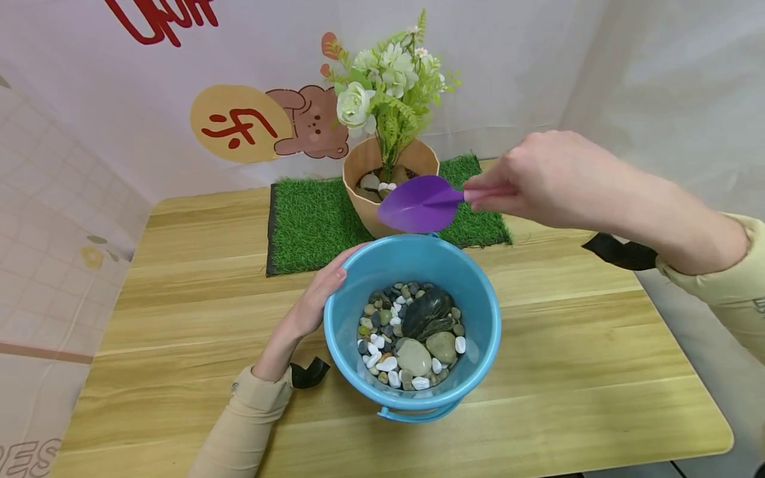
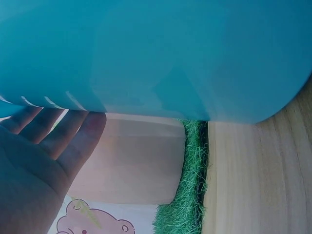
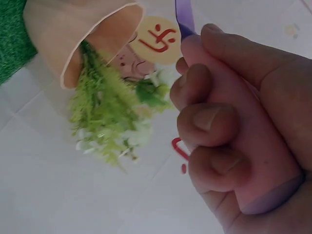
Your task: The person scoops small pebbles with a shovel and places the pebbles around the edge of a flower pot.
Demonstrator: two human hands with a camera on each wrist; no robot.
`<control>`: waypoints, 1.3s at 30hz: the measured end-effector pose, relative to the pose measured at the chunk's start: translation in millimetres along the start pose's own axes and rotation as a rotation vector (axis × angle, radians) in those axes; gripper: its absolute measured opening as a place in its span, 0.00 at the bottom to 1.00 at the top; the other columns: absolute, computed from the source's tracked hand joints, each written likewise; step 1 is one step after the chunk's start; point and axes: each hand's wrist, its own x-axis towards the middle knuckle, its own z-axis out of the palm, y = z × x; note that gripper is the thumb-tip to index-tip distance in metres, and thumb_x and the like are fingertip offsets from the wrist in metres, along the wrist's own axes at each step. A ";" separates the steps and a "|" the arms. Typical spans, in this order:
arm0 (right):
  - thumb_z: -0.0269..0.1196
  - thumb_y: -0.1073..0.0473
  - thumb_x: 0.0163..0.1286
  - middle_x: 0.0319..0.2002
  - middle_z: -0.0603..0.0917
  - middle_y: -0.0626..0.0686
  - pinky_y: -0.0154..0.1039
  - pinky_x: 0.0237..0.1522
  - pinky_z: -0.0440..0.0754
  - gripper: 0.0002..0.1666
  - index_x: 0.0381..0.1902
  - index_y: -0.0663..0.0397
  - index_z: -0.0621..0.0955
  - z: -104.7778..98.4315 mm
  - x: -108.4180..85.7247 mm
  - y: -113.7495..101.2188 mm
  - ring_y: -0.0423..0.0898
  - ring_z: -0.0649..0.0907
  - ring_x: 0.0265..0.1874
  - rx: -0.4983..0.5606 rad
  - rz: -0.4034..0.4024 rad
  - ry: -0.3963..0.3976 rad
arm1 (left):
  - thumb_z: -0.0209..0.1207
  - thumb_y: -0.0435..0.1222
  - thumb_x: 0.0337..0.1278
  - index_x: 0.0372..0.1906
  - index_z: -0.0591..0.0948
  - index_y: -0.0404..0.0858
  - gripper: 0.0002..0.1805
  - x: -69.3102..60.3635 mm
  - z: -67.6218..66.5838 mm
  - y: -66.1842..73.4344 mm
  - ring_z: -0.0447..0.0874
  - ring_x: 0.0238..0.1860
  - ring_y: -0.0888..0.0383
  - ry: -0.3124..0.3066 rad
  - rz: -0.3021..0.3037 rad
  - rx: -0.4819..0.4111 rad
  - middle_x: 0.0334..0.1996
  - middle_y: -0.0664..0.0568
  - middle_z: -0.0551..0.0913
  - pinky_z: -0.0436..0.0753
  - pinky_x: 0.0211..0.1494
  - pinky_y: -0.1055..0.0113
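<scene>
A blue bucket stands on the wooden table, holding small pebbles, white stones and larger dark and grey stones. My left hand rests against the bucket's left outer side; in the left wrist view the fingers of this hand lie fairly straight along the blue wall. Above the far rim, my right hand grips a purple trowel by its pink handle, fingers of that hand curled round it. The blade's inner face looks bare.
Behind the bucket, a peach pot with white flowers and some stones stands on a green grass mat. A printed cloth hangs behind the table. Black strips hang near both cuffs.
</scene>
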 end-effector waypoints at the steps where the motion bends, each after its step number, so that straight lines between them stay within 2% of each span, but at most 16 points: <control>1: 0.71 0.47 0.70 0.39 0.95 0.50 0.51 0.32 0.91 0.17 0.54 0.42 0.91 1.2 -2.0 -3.5 0.44 0.92 0.29 0.002 -0.009 -0.008 | 0.33 0.42 0.78 0.82 0.56 0.30 0.35 -0.3 -0.1 0.2 0.74 0.71 0.25 0.001 -0.005 0.003 0.76 0.26 0.68 0.85 0.68 0.43; 3: 0.71 0.47 0.70 0.40 0.95 0.48 0.51 0.34 0.91 0.16 0.54 0.39 0.91 3.8 -5.2 -10.3 0.44 0.93 0.31 -0.002 -0.037 -0.014 | 0.33 0.42 0.78 0.82 0.56 0.30 0.35 -1.0 -0.4 0.4 0.74 0.71 0.25 0.004 -0.015 0.007 0.76 0.26 0.68 0.85 0.67 0.44; 7: 0.71 0.47 0.70 0.39 0.95 0.41 0.49 0.31 0.89 0.12 0.51 0.31 0.92 11.0 -7.6 -22.6 0.43 0.92 0.32 -0.032 -0.104 -0.036 | 0.33 0.43 0.78 0.83 0.56 0.31 0.35 -1.2 -0.8 -0.4 0.74 0.71 0.25 0.003 -0.024 0.005 0.76 0.27 0.67 0.85 0.67 0.44; 9: 0.71 0.48 0.70 0.33 0.94 0.38 0.47 0.28 0.87 0.08 0.46 0.29 0.92 16.1 -7.4 -27.5 0.40 0.89 0.29 -0.049 -0.135 -0.053 | 0.32 0.43 0.78 0.82 0.56 0.30 0.35 -0.5 -0.6 -1.1 0.73 0.72 0.25 -0.006 -0.015 -0.003 0.77 0.27 0.66 0.85 0.68 0.44; 11: 0.71 0.49 0.71 0.26 0.89 0.36 0.43 0.23 0.83 0.03 0.37 0.30 0.90 22.1 -6.1 -31.9 0.37 0.84 0.24 -0.055 -0.154 -0.076 | 0.32 0.42 0.78 0.82 0.56 0.30 0.35 0.1 -0.6 -2.3 0.72 0.72 0.25 -0.011 -0.002 -0.007 0.77 0.27 0.65 0.84 0.68 0.43; 15: 0.70 0.53 0.71 0.17 0.79 0.37 0.38 0.20 0.74 0.15 0.24 0.35 0.81 34.5 -4.0 -40.6 0.37 0.76 0.19 -0.065 -0.184 -0.108 | 0.32 0.41 0.78 0.82 0.57 0.29 0.34 0.4 -0.1 -3.0 0.70 0.74 0.25 -0.007 0.016 0.005 0.77 0.28 0.65 0.83 0.69 0.40; 18: 0.70 0.53 0.71 0.18 0.79 0.39 0.37 0.20 0.72 0.14 0.24 0.37 0.81 42.8 -1.8 -48.9 0.39 0.75 0.19 -0.090 -0.174 -0.142 | 0.33 0.41 0.77 0.82 0.57 0.29 0.35 0.0 0.3 -2.1 0.69 0.75 0.26 0.003 0.019 0.016 0.78 0.28 0.65 0.82 0.69 0.37; 21: 0.71 0.52 0.70 0.20 0.84 0.41 0.39 0.21 0.78 0.10 0.27 0.38 0.85 51.4 1.3 -56.7 0.40 0.78 0.20 -0.134 -0.169 -0.170 | 0.33 0.41 0.77 0.82 0.57 0.29 0.35 -0.4 0.3 -1.4 0.68 0.76 0.26 0.008 0.015 0.021 0.78 0.28 0.65 0.81 0.69 0.36; 23: 0.70 0.51 0.71 0.21 0.84 0.42 0.40 0.22 0.81 0.11 0.27 0.39 0.85 55.9 3.4 -62.0 0.40 0.79 0.20 -0.169 -0.168 -0.185 | 0.33 0.41 0.77 0.82 0.57 0.29 0.35 -0.4 0.2 -1.5 0.68 0.76 0.26 0.006 0.011 0.020 0.78 0.28 0.65 0.82 0.69 0.37; 25: 0.69 0.54 0.71 0.18 0.82 0.43 0.40 0.22 0.81 0.15 0.22 0.41 0.83 60.2 4.7 -67.0 0.39 0.76 0.18 -0.199 -0.186 -0.172 | 0.33 0.42 0.77 0.82 0.57 0.30 0.35 -0.3 0.0 -1.9 0.69 0.75 0.26 0.002 0.006 0.017 0.78 0.28 0.65 0.82 0.69 0.37; 30: 0.68 0.66 0.67 0.14 0.75 0.43 0.35 0.18 0.73 0.26 0.13 0.43 0.70 71.1 6.8 -79.6 0.38 0.64 0.16 -0.326 -0.247 -0.098 | 0.33 0.42 0.77 0.82 0.57 0.30 0.35 -1.0 -0.3 -2.3 0.69 0.75 0.26 0.009 -0.004 0.011 0.77 0.28 0.66 0.81 0.69 0.34; 33: 0.66 0.70 0.63 0.15 0.76 0.43 0.34 0.18 0.74 0.28 0.12 0.42 0.67 77.6 8.7 -85.5 0.38 0.61 0.17 -0.390 -0.262 -0.076 | 0.33 0.42 0.77 0.82 0.56 0.30 0.35 -1.4 -0.4 -1.5 0.70 0.74 0.26 0.012 -0.006 0.006 0.77 0.27 0.66 0.81 0.69 0.33; 36: 0.66 0.71 0.62 0.15 0.76 0.42 0.34 0.18 0.74 0.28 0.12 0.42 0.67 82.3 10.8 -89.8 0.38 0.60 0.19 -0.399 -0.266 -0.063 | 0.33 0.42 0.77 0.82 0.56 0.29 0.35 -1.3 -0.2 -0.6 0.70 0.74 0.26 0.009 -0.006 0.006 0.77 0.27 0.66 0.80 0.69 0.33; 39: 0.66 0.71 0.61 0.14 0.76 0.42 0.32 0.18 0.67 0.29 0.11 0.42 0.67 86.1 11.7 -93.7 0.39 0.58 0.20 -0.406 -0.290 -0.035 | 0.33 0.42 0.77 0.82 0.56 0.29 0.36 -0.9 0.3 -0.1 0.70 0.74 0.26 0.009 -0.006 0.012 0.76 0.27 0.66 0.80 0.69 0.33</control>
